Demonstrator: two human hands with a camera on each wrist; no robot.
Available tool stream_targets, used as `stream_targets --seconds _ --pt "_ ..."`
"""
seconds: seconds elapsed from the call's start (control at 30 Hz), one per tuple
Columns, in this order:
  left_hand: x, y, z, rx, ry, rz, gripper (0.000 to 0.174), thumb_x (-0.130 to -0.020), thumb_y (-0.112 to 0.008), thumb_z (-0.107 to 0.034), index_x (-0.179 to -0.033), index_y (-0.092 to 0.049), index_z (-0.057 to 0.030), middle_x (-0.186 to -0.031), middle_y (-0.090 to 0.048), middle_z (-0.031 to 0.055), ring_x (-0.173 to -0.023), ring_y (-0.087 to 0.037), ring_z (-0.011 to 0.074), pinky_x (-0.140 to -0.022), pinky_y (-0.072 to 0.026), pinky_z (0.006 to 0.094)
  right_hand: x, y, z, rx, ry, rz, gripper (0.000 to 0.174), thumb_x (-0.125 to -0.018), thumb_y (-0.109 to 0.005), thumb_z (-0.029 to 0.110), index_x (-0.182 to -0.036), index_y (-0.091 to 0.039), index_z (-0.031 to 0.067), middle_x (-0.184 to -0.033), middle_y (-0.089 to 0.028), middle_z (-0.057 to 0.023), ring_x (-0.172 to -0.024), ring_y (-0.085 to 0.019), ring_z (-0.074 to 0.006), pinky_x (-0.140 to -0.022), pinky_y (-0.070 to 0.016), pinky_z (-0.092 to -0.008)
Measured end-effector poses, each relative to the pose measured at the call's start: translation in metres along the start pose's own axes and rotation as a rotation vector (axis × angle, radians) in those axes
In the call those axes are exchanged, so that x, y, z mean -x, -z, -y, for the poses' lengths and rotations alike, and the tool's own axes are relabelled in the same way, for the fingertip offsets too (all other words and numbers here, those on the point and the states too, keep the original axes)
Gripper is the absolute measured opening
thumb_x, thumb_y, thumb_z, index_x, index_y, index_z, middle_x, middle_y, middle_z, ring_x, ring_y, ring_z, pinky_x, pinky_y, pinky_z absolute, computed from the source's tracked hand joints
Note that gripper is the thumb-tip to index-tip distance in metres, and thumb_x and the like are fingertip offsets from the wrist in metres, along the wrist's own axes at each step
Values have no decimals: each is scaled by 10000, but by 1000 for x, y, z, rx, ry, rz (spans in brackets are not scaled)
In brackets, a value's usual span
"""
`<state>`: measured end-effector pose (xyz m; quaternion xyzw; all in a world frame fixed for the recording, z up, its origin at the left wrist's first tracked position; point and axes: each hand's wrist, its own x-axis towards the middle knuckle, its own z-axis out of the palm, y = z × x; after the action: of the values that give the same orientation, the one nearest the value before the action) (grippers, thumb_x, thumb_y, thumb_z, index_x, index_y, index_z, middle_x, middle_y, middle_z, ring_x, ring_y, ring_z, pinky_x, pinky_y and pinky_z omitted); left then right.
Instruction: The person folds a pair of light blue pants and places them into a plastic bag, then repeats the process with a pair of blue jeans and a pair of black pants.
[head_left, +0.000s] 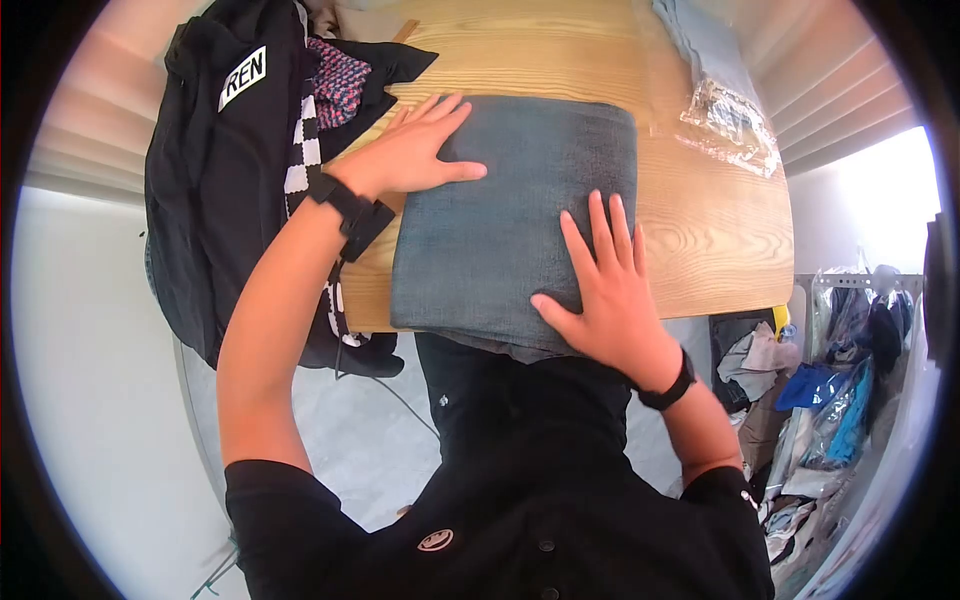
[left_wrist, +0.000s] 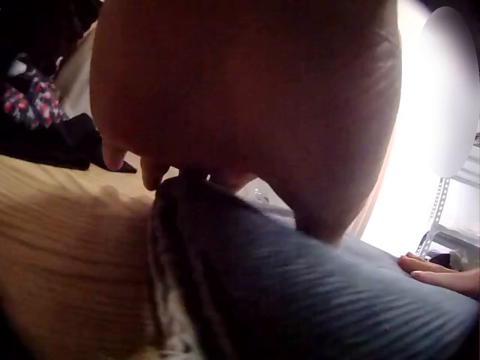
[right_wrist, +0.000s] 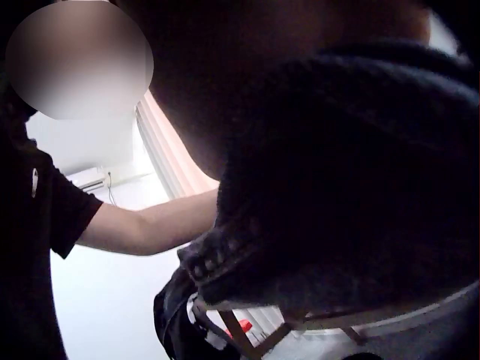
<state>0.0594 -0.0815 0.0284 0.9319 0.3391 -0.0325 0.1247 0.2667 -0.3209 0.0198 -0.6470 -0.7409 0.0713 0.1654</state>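
A folded blue-grey denim garment (head_left: 510,230) lies as a near-square stack at the table's front edge, its lower layers showing below the top one. My left hand (head_left: 425,145) rests spread on its upper left corner, thumb pointing inward across the cloth. On the lower right side my right hand (head_left: 615,295) lies with fingers straight and spread, pointing away from me. In the left wrist view, the layered side of the denim (left_wrist: 300,292) shows under the left hand (left_wrist: 240,97). The right wrist view shows the denim's dark, thick edge (right_wrist: 337,187) close up.
A black jacket (head_left: 225,200) with white lettering and a checkered strip lies along the left of the wooden table (head_left: 715,235). Clear plastic packaging (head_left: 735,120) with light blue cloth sits at the back right. Bagged clothes (head_left: 835,390) fill a rack beyond the right edge.
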Motion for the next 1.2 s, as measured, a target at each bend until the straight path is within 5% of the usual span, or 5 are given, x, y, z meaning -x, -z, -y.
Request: stream_targets --seconds 0.1,0.4,0.83,0.97,1.2 --pt "-13 -8 19 211 13 45 1139 -743 -726 -613 -1502 -182 38 -1561 -187 253 -1469 -156 338 -1184 -174 429 13 -9 -1 -53 -16 7 857 -801 -678 462 -1447 -353 3 -1528 -218 -287 -1439 -160 -449 -1095 -212 -630" --pt "59 -17 -83 -184 121 -96 885 -872 -602 -554 -1489 -270 -13 -1581 -176 188 -1463 -152 374 -1115 -159 647 -54 5 -61 -20 34 71 871 -847 -616 552 -1465 -330 9 -1552 -202 -254 -1454 -160 -405 -1124 -187 -611" --pt "102 -9 -25 540 261 -118 835 -903 -654 -399 -1477 -249 52 -1518 -298 263 -1439 -263 328 -1163 -218 410 -82 -5 -97 -143 -128 -3 902 -873 -619 508 -1461 -255 -71 -1539 -231 -256 -1426 -260 -372 -1141 -270 -438" --pt "16 -4 48 794 24 -290 505 -964 -595 -331 -1350 -507 -17 -1265 -589 72 -1073 -550 143 -908 -461 277 -112 -6 -131 -409 -219 -52 715 -892 -647 410 -1376 -428 -68 -1376 -498 -223 -1289 -470 -306 -1062 -373 -366" --pt "-32 -9 75 1224 36 -58 404 -998 -534 -359 -1275 -592 -71 -716 -401 -110 -639 -384 19 -586 -310 159 -131 11 -151 -919 -334 21 272 -937 -633 320 -1034 -667 68 -910 -578 70 -881 -487 -50 -788 -400 -233"
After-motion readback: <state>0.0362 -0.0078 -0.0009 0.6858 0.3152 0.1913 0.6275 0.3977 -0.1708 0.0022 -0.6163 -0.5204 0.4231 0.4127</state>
